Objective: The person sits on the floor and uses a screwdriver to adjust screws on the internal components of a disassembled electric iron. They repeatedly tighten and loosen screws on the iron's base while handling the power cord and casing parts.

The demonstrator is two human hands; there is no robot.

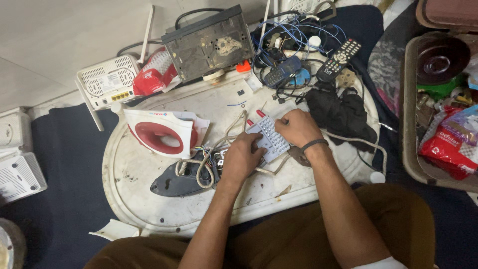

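Hands meet mid-tray: left hand (242,157) and right hand (298,127) both clasp the small grey button-covered remote (269,138), steadying it from either end above the round white tray (149,209), just right of the dismantled red-and-white iron (162,133).

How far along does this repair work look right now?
Already done, by the look of it: the clothes iron is apart, its red and white shell lying beside the dark soleplate with loose wires showing. In hand: the left hand and right hand both grip a small grey remote. Left: the iron is not reassembled, and a black remote lies untouched.
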